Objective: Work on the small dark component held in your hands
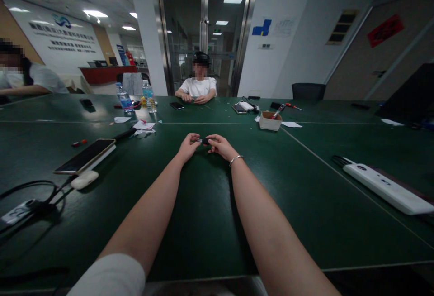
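Over the middle of the green table, my left hand (188, 147) and my right hand (221, 145) meet at a small black object with a silvery end (205, 141). The fingers of my left hand pinch its silvery end. My right hand, with a silver bracelet at the wrist, grips the black part between thumb and fingers. Its exact kind is too small to make out, and my fingertips cover part of it. Both forearms stretch forward above the table (206, 223).
Left lie a phone (86, 155), a white case (84, 179), cables and paper scraps (144, 126); two bottles (148, 97) stand behind. A small box (270, 121) and white power strip (386, 187) are right. Across sits a person (198, 87); another person (44, 78) is far left.
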Action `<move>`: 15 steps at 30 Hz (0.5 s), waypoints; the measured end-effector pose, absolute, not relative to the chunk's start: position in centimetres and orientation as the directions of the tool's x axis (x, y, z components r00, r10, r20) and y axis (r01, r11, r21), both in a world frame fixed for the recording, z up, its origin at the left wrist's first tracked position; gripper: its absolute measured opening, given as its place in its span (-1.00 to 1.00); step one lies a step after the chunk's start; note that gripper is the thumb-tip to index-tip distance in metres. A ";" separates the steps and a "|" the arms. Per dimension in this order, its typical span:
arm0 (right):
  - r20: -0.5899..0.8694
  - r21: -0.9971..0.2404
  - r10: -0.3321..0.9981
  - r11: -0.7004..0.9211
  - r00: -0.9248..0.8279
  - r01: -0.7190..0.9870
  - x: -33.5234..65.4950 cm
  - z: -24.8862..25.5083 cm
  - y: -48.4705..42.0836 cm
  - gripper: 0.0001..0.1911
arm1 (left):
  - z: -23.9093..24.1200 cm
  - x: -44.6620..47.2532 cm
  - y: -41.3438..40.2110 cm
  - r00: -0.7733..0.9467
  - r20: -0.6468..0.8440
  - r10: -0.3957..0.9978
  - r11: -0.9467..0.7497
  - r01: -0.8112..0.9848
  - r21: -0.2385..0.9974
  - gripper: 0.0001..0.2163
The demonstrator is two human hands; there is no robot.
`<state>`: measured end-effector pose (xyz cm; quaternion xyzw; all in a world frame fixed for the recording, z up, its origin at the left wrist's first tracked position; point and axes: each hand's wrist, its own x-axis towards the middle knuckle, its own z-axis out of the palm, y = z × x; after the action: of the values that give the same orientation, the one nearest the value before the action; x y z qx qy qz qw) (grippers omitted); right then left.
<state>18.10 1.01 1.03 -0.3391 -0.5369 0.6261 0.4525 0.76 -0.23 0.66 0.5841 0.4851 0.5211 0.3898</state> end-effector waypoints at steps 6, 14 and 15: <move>0.055 -0.980 0.931 -0.018 -0.361 -0.196 18.1 1.1 0.9 -0.83 | 0.3 0.6 0.2 -0.012 0.254 0.967 -0.249 0.162 0.955 -0.74; 0.067 -0.980 0.932 -0.006 -0.357 -0.201 18.1 0.9 1.0 -0.81 | 0.2 0.5 0.2 -0.040 0.232 0.972 -0.225 0.126 0.966 -0.59; 0.068 -0.979 0.932 -0.006 -0.356 -0.202 18.1 0.9 1.1 -0.81 | 0.2 0.5 0.2 -0.054 0.221 0.974 -0.215 0.105 0.971 -0.55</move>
<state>18.10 1.06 0.88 -0.3389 -0.5385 0.6231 0.4549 0.54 0.18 0.18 0.5593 0.4821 0.5427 0.4003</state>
